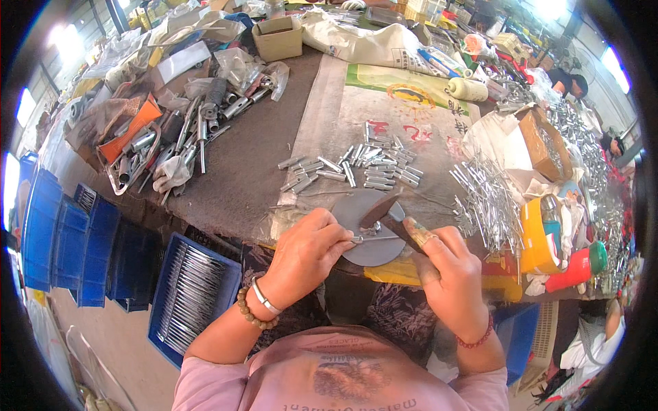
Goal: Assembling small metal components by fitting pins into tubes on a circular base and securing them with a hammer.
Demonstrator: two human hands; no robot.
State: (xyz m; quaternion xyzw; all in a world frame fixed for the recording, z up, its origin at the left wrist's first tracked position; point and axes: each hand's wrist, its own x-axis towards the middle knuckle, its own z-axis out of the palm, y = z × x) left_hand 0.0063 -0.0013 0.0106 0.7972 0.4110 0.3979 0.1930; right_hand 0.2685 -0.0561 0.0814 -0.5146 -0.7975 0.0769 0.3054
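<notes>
My left hand pinches a thin metal pin and holds it flat on a round grey metal block at the near table edge. My right hand grips the wooden handle of a small hammer, its head hovering just above the pin. Beyond the block lies a pile of short silver metal sleeves on a printed sack. To the right, a heap of long thin pins lies within reach of the right hand.
A blue crate of metal rods sits low at left, with stacked blue crates beside it. Tools and metal parts clutter the far left of the table. A cardboard box, a yellow container and a red bottle stand around.
</notes>
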